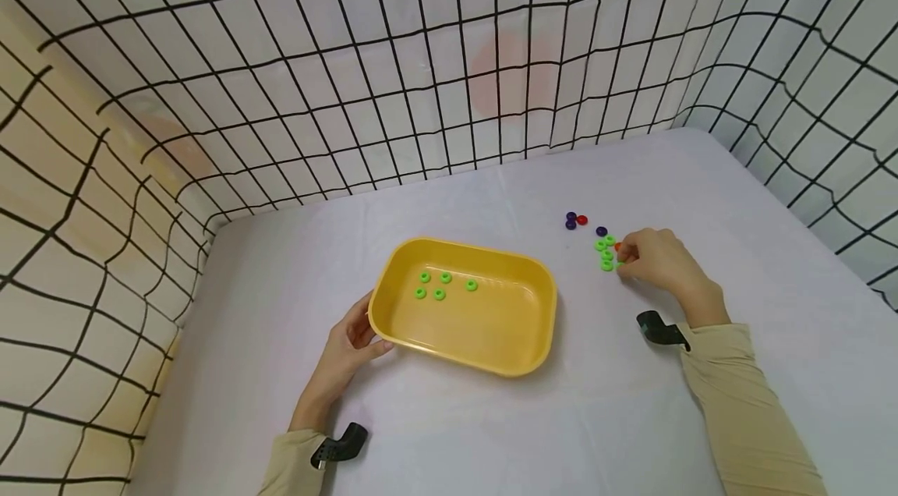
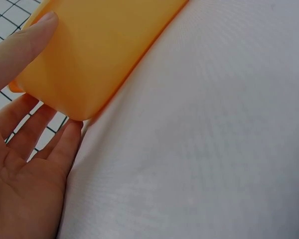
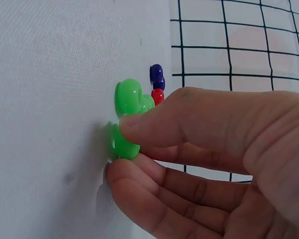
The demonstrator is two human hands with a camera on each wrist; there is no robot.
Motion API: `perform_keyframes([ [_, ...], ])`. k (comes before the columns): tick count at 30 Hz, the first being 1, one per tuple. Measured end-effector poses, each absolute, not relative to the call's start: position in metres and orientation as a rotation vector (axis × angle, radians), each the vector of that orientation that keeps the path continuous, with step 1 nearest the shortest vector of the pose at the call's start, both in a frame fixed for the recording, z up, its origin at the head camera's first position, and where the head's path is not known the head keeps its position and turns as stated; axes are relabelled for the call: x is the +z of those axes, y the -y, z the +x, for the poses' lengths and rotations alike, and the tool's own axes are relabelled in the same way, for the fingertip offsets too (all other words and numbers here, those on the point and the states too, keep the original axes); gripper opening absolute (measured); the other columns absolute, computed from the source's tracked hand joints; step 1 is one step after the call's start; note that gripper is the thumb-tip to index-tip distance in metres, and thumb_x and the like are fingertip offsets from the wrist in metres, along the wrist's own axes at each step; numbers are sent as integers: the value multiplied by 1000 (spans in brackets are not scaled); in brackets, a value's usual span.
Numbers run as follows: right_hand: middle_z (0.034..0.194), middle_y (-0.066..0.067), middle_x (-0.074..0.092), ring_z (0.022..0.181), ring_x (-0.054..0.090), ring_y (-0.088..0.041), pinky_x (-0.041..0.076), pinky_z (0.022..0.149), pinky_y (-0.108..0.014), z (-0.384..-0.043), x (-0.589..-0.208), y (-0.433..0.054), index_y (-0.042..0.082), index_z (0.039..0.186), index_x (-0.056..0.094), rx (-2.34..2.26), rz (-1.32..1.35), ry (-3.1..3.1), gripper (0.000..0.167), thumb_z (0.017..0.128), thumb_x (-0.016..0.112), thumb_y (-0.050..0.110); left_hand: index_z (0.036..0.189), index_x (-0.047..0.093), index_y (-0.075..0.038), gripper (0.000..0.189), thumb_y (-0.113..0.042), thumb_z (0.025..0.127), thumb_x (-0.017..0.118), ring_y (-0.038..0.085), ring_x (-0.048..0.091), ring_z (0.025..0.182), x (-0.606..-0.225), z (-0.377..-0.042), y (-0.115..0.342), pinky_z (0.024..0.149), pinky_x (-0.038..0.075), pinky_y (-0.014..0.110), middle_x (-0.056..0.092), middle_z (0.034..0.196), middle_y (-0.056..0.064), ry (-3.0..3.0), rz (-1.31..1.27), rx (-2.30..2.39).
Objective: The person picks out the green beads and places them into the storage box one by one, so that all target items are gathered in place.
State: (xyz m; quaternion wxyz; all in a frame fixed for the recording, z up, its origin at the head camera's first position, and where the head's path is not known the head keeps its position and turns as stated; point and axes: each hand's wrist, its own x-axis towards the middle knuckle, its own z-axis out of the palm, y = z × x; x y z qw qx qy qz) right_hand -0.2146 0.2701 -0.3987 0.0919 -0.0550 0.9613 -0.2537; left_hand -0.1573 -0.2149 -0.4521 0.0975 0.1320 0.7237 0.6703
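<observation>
A yellow plastic tray (image 1: 484, 332) stands in the middle of the table, with several green rings (image 1: 440, 295) lying in its left half. My left hand (image 1: 344, 348) holds the tray's left corner, the thumb against its near wall and the fingers at the end wall, as the left wrist view shows. Right of the tray, my right hand (image 1: 659, 262) pinches a green ring (image 3: 123, 143) between thumb and fingers, low at the tabletop. Several more green rings (image 1: 606, 255) lie just left of those fingertips. An orange-red piece (image 1: 618, 246) is partly covered by the hand.
Farther back lie a red ring (image 1: 582, 220) and a few dark purple rings (image 1: 601, 232). The white tablecloth (image 1: 491, 434) covers the table. A black wire grid (image 1: 456, 83) fences the back and both sides, with pale cloth behind it.
</observation>
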Motion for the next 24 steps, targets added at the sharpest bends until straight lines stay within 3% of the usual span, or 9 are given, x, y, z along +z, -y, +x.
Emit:
perform_keyframes([
  [11, 84, -12, 67, 76, 55, -25, 45, 62, -29, -215, -400, -271, -6, 94, 67, -781, -138, -2842, 21, 79, 68, 9, 154, 33, -9, 81, -2, 85, 75, 32, 45, 137, -454, -158, 215, 103, 45, 19, 39, 155, 15, -2159, 386, 1956],
  [24, 84, -13, 66, 78, 57, -26, 47, 65, -31, -215, -392, -265, -5, 96, 66, -798, -120, -2880, 19, 81, 65, 8, 153, 33, -8, 82, -2, 83, 76, 29, 43, 139, -453, -158, 215, 105, 43, 19, 37, 156, 15, -2142, 371, 1981],
])
